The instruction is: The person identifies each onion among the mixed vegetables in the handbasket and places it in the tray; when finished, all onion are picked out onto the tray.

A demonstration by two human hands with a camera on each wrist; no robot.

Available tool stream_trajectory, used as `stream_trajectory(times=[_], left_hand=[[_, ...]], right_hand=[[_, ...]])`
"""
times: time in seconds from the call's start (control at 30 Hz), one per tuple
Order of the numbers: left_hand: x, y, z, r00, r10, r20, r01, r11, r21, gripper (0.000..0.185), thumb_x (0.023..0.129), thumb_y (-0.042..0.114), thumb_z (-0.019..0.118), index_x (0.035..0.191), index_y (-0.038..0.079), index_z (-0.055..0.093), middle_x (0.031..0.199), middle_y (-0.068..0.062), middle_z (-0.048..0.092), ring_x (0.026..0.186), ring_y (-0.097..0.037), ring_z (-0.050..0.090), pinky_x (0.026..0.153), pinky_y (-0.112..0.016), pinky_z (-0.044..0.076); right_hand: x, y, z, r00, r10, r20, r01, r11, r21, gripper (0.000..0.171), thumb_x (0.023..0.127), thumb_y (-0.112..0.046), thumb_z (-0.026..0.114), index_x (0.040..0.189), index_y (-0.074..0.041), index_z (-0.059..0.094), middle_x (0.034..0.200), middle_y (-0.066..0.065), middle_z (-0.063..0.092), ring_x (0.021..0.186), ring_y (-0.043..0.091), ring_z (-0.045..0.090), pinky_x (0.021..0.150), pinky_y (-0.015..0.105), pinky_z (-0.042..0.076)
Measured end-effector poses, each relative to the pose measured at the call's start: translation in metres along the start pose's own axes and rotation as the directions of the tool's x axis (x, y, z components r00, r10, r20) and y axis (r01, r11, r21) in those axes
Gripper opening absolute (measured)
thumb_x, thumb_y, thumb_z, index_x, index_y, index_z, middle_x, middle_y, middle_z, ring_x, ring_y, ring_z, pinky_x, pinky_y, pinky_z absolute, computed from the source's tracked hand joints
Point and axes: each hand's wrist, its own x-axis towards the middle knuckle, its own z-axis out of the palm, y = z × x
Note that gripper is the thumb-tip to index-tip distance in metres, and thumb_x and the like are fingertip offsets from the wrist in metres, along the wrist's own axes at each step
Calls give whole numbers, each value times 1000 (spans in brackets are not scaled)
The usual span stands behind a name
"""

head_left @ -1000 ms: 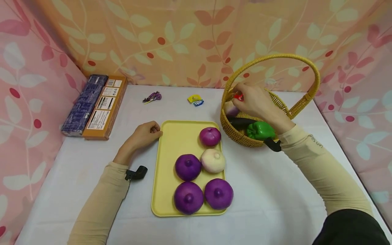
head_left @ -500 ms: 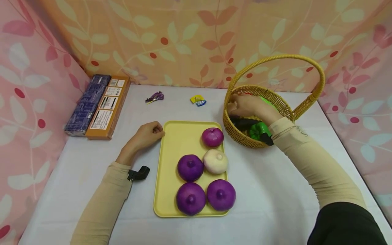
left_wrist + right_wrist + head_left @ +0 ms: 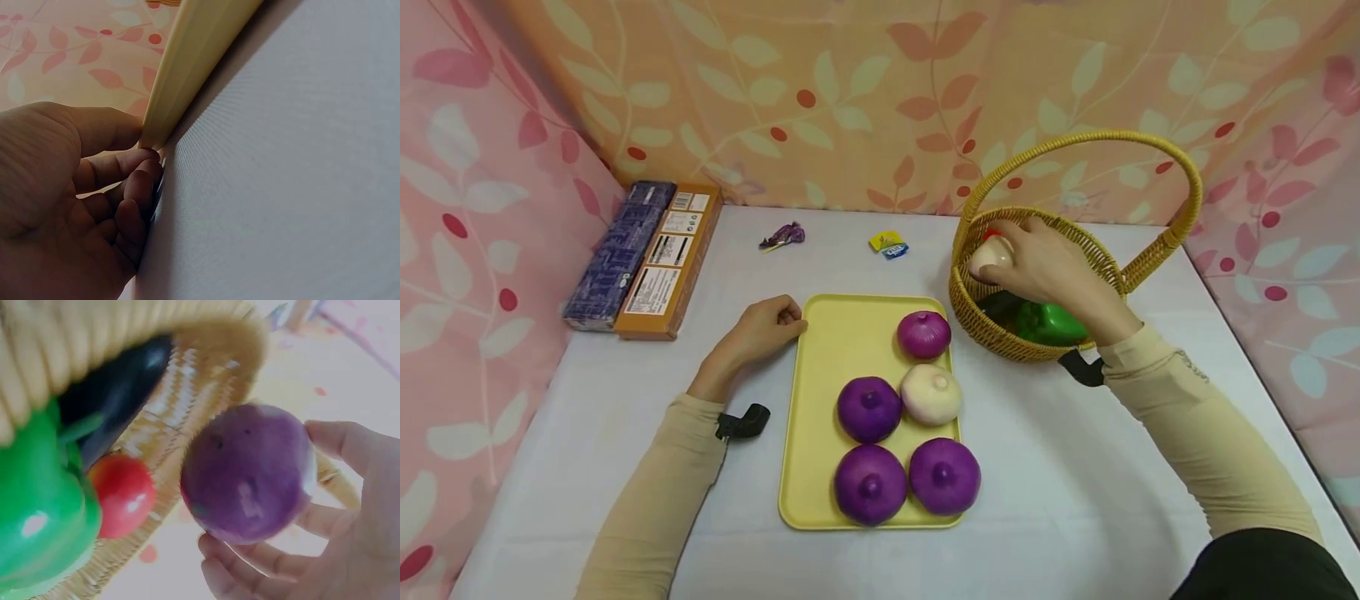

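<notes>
My right hand (image 3: pixel 1051 260) grips a round purple-and-white turnip (image 3: pixel 249 472) over the left part of the wicker basket (image 3: pixel 1000 343); thumb and fingers spread around it in the right wrist view. Below lie a green bell pepper (image 3: pixel 1048 323), a dark eggplant (image 3: pixel 122 390) and a red tomato (image 3: pixel 125 495). At the yellow tray's (image 3: pixel 835 342) left edge, my left hand (image 3: pixel 762 333) pinches the rim between thumb and fingertips. On the tray sit a small red onion (image 3: pixel 923 334), a whitish round vegetable (image 3: pixel 931 394) and several large purple round vegetables (image 3: pixel 870 483).
The basket's tall arched handle (image 3: pixel 1093 136) rises over its right side. Two long boxes (image 3: pixel 658 262) lie at the back left. A purple-wrapped candy (image 3: pixel 783 237) and small yellow and blue packets (image 3: pixel 889 243) lie toward the back. Patterned curtains enclose the table.
My right hand reached down into the basket, took hold of the turnip and lifted it a little. My left hand keeps its place at the tray's edge.
</notes>
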Motion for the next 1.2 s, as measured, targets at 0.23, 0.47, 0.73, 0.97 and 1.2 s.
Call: stream_trajectory(times=[0.23,0.47,0.73,0.97,1.2], left_hand=[[1,-1,-3,1000,-8,0,8,1000,14,20,94,20,59,103,2,62,92,-12,63,83,-22,55,74,-30,42],[2,-4,0,1000,-9,3,9,1000,2,21,93,21,60,102,3,62,91,-11,63,83,-22,55,74,-29,43],[2,-3,1,1000,-11,4,11,1000,6,20,93,21,59,102,3,62,90,-11,63,83,-21,55,74,-29,41],[2,-2,1,1000,-9,2,9,1000,14,21,93,21,59,102,3,63,90,-11,63,83,-21,55,73,-28,41],[2,-1,1,1000,-3,0,3,1000,15,21,92,21,59,102,2,63,90,-11,63,82,-21,55,73,-28,41]], right_hand=[[-36,-32,4,971,-157,-183,164,986,24,58,86,-50,67,132,-16,57,110,17,54,87,30,54,66,43,46],[-39,-75,38,859,-461,-223,480,876,39,55,86,-43,70,130,-13,57,112,13,56,84,24,58,71,38,51],[-28,-99,72,790,-595,-147,596,802,-42,53,88,-39,70,130,-10,58,117,9,66,108,28,61,91,43,48],[-23,-101,82,800,-597,-58,597,802,-26,55,88,-41,68,134,-11,57,121,6,68,119,27,59,102,45,44],[-24,-102,85,801,-598,-2,598,801,-13,56,88,-38,69,136,-14,55,122,7,65,121,26,57,106,46,41]])
